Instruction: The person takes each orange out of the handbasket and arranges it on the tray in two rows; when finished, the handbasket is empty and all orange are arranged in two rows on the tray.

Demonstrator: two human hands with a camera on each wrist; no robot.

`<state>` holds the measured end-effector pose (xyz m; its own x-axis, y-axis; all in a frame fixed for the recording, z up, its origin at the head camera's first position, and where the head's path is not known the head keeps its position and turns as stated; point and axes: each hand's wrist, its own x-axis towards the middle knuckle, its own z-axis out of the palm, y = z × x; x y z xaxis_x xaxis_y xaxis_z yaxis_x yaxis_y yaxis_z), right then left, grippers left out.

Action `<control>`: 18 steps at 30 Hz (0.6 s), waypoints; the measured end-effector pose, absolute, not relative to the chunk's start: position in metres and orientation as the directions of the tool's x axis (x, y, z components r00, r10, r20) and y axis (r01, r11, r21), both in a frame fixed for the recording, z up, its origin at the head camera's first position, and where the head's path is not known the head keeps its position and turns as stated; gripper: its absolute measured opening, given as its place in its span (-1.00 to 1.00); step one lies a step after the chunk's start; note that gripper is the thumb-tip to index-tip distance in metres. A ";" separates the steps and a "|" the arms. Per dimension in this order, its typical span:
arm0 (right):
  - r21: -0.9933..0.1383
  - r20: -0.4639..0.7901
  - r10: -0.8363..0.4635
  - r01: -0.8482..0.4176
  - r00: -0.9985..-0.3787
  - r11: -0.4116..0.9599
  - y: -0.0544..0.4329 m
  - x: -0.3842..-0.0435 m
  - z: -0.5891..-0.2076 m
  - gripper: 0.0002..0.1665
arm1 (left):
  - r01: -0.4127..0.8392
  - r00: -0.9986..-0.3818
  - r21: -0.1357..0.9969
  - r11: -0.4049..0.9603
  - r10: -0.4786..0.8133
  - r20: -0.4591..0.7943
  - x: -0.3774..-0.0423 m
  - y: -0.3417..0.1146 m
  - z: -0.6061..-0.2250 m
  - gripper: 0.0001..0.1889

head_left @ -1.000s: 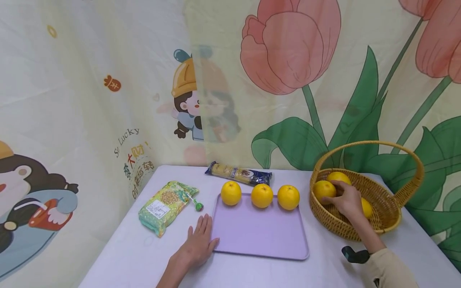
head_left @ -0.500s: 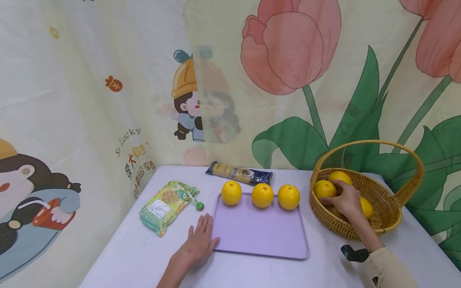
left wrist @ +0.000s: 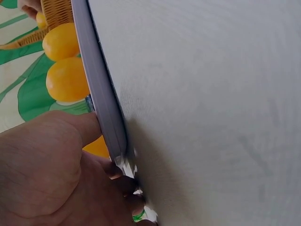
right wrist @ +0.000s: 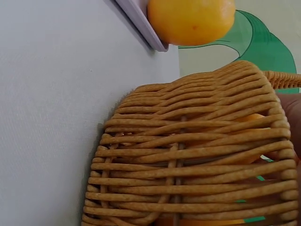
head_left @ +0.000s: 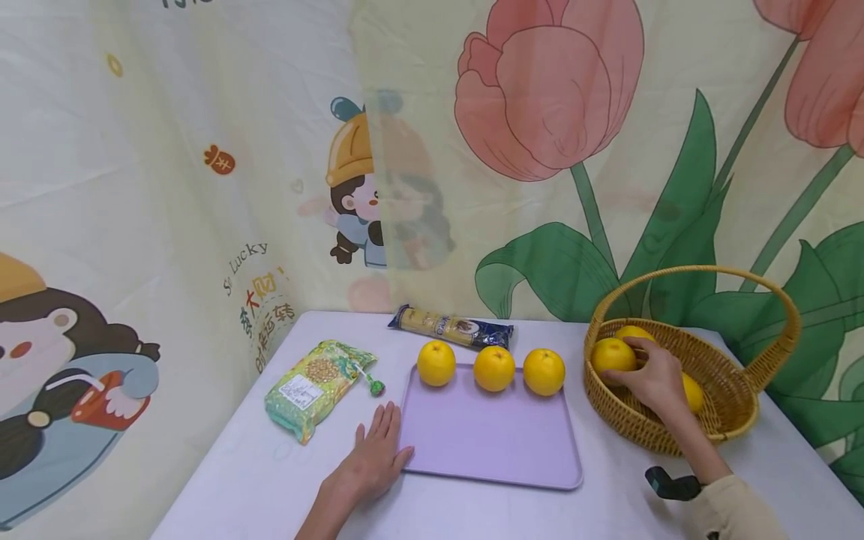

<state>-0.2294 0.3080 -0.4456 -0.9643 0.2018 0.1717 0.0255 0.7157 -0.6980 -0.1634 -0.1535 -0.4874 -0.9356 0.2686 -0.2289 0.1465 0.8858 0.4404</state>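
At the basket's left side, my right hand (head_left: 653, 379) holds an orange (head_left: 613, 355) between thumb and fingers. Two more oranges are in the wicker basket (head_left: 606, 420), one behind the hand and one beside the wrist, both partly hidden. In the right wrist view the basket's woven wall (right wrist: 188, 160) covers most of that hand. My left hand (head_left: 371, 457) lies with straight fingers along the left edge of the lilac tray (head_left: 489, 442), its thumb against the rim. Three oranges sit in a row at the tray's far edge, the middle orange (head_left: 494, 368) among them.
Behind the tray lies a blue-ended packet (head_left: 451, 328) of what looks like noodles. A green and yellow bag (head_left: 317, 386) and a green-headed lollipop (head_left: 376, 387) are left of the tray. The basket's tall handle (head_left: 702, 270) arches over it. A patterned curtain hangs behind the table.
The orange in my right hand has risen slightly inside the basket and covers more of the orange behind it. My left hand has stayed at the tray. The head view has shifted a little.
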 end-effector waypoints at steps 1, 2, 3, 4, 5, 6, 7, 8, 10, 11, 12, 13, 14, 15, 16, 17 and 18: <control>-0.700 0.181 0.202 0.018 -0.963 0.714 0.308 -0.228 -0.444 -0.04 | 0.147 -0.936 0.438 0.887 0.268 -0.230 -0.164 -0.153 -0.487 -0.16; -0.703 0.188 0.204 0.013 -0.961 0.711 0.308 -0.226 -0.443 -0.04 | 0.149 -0.936 0.434 0.888 0.268 -0.226 -0.163 -0.153 -0.487 -0.15; -0.706 0.195 0.208 0.010 -0.958 0.708 0.308 -0.224 -0.442 -0.03 | 0.148 -0.937 0.431 0.890 0.266 -0.228 -0.163 -0.153 -0.487 -0.15; -0.709 0.205 0.213 0.005 -0.955 0.705 0.308 -0.222 -0.440 -0.03 | 0.146 -0.937 0.429 0.892 0.264 -0.230 -0.163 -0.153 -0.487 -0.15; -0.711 0.217 0.215 -0.003 -0.952 0.703 0.307 -0.220 -0.438 -0.04 | 0.144 -0.937 0.430 0.891 0.262 -0.230 -0.163 -0.152 -0.488 -0.15; -0.714 0.227 0.218 -0.010 -0.949 0.700 0.307 -0.218 -0.437 -0.05 | 0.142 -0.939 0.436 0.889 0.260 -0.224 -0.163 -0.152 -0.487 -0.16; -0.718 0.235 0.221 -0.016 -0.946 0.695 0.306 -0.215 -0.434 -0.07 | 0.141 -0.939 0.438 0.888 0.260 -0.225 -0.162 -0.152 -0.488 -0.16; -0.719 0.245 0.223 -0.022 -0.943 0.695 0.306 -0.213 -0.432 -0.08 | 0.142 -0.940 0.441 0.886 0.261 -0.221 -0.162 -0.153 -0.488 -0.16; -0.712 0.272 0.227 -0.038 -0.935 0.701 0.304 -0.207 -0.428 -0.10 | 0.133 -0.940 0.451 0.883 0.257 -0.226 -0.163 -0.154 -0.491 -0.16; -0.710 0.287 0.228 -0.047 -0.931 0.702 0.303 -0.205 -0.426 -0.11 | 0.131 -0.940 0.454 0.881 0.256 -0.225 -0.163 -0.154 -0.492 -0.15; -0.710 0.301 0.228 -0.058 -0.926 0.702 0.303 -0.202 -0.424 -0.12 | 0.130 -0.941 0.458 0.880 0.255 -0.223 -0.164 -0.154 -0.494 -0.16; -0.708 0.317 0.227 -0.071 -0.921 0.702 0.302 -0.199 -0.421 -0.12 | 0.130 -0.941 0.458 0.879 0.254 -0.222 -0.164 -0.155 -0.495 -0.16; -0.705 0.336 0.224 -0.087 -0.915 0.703 0.301 -0.196 -0.419 -0.12 | 0.136 -0.942 0.459 0.878 0.258 -0.216 -0.165 -0.155 -0.495 -0.15; -0.704 0.352 0.222 -0.101 -0.910 0.703 0.299 -0.193 -0.417 -0.12 | 0.137 -0.941 0.459 0.878 0.260 -0.216 -0.165 -0.155 -0.496 -0.15; -0.704 0.365 0.217 -0.116 -0.905 0.700 0.298 -0.190 -0.414 -0.11 | 0.143 -0.942 0.458 0.877 0.263 -0.210 -0.165 -0.155 -0.495 -0.15; -0.704 0.382 0.209 -0.138 -0.900 0.697 0.296 -0.188 -0.411 -0.11 | 0.145 -0.941 0.457 0.878 0.265 -0.210 -0.165 -0.155 -0.493 -0.15; -0.703 0.396 0.201 -0.155 -0.896 0.694 0.294 -0.186 -0.408 -0.12 | 0.147 -0.941 0.456 0.878 0.267 -0.210 -0.165 -0.155 -0.491 -0.15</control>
